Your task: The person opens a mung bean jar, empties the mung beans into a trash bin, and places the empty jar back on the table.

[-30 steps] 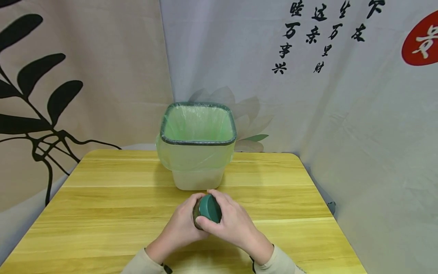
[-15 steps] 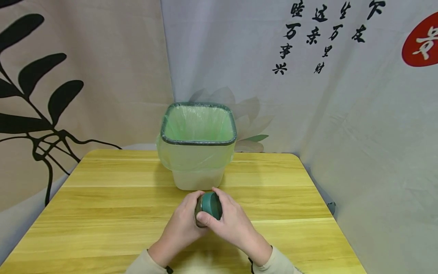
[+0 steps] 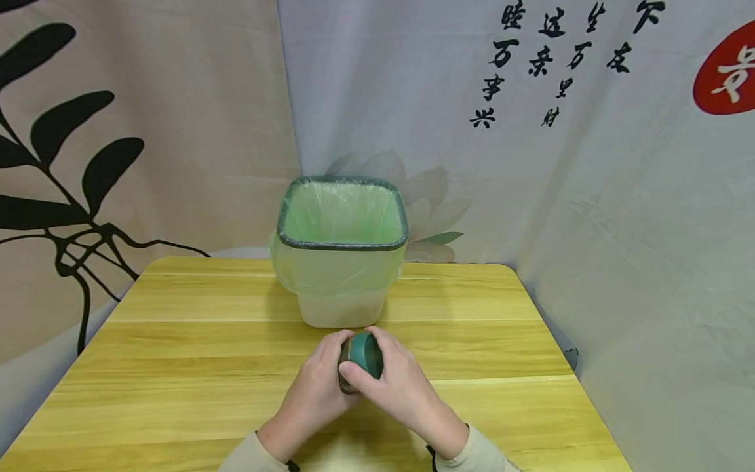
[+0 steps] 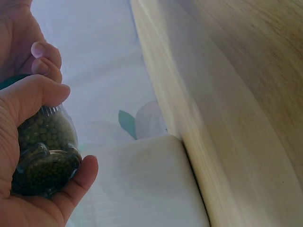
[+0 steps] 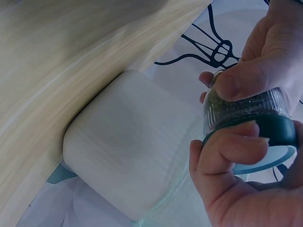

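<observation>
Both hands are on a clear ribbed plastic jar (image 4: 47, 130) filled with small green beans, which look like mung beans. My left hand (image 3: 309, 392) grips the jar's body, thumb on one side and fingers around the other. Curled around the dark green lid (image 3: 364, 354) are the thumb and fingers of my right hand (image 3: 404, 387). The lid is on the jar, and its flat top faces right, toward the right palm. In the right wrist view the lid (image 5: 277, 128) shows a pale, shiny top partly covered by fingers. The hands hold the jar above the table, tilted on its side.
A white bin (image 3: 342, 311) lined with a light green bag (image 3: 339, 269) stands just beyond the hands, a dark band around its rim. The wooden table (image 3: 194, 367) extends to both sides. Cloth backdrops (image 3: 413, 78) with printed leaves and characters hang behind and at the right.
The jar and both hands have shifted slightly to the right. The lid has turned a little with the right hand's grip kept on it. The bin has not moved.
</observation>
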{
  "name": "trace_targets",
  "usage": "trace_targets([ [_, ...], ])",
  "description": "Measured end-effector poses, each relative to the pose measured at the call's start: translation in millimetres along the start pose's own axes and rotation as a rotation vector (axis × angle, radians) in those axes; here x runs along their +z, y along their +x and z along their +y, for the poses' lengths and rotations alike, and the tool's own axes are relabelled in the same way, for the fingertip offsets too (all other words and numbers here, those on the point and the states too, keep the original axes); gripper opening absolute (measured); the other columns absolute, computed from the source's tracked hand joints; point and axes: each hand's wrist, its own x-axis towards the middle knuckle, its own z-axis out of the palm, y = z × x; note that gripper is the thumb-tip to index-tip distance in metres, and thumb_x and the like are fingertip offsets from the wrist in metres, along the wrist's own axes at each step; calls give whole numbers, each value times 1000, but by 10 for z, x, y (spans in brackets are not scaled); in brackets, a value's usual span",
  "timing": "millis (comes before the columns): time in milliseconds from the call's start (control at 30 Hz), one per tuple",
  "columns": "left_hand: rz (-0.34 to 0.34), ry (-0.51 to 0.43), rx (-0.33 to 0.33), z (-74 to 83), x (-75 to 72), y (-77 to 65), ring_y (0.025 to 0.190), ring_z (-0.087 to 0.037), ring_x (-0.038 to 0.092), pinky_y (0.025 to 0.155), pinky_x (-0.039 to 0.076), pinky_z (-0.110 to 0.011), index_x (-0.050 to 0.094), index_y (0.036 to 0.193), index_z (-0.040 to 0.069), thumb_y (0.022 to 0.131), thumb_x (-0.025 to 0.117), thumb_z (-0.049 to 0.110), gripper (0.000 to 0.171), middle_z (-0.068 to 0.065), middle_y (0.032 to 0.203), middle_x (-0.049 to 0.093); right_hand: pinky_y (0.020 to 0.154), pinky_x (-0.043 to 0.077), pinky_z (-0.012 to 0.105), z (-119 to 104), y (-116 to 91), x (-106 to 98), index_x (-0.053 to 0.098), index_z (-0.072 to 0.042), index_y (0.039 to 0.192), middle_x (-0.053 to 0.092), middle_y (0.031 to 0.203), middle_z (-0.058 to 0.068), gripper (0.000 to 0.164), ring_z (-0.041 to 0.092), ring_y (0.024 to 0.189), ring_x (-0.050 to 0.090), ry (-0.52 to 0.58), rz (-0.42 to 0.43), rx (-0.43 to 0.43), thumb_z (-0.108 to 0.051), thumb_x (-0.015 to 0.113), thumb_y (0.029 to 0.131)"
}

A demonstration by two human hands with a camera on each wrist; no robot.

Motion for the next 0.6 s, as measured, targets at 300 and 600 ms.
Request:
trace_targets([
  [300, -10, -11, 9, 1, -8, 3, 108, -25, 70, 87, 66, -41, 55, 136, 0, 58, 102, 10, 91, -12, 124, 68, 81, 58, 31, 0, -9, -11, 54, -18, 149, 68, 134, 3, 71, 18, 106, 67, 1, 2, -6, -66, 66, 98],
  [600, -55, -46, -44, 9, -24, 13, 109, -25, 70, 88, 65, -42, 56, 137, 1, 62, 100, 12, 88, -10, 126, 68, 80, 58, 30, 17, -3, -10, 57, -21, 146, 69, 130, 1, 66, 16, 104, 67, -15, 19, -34, -65, 66, 98],
])
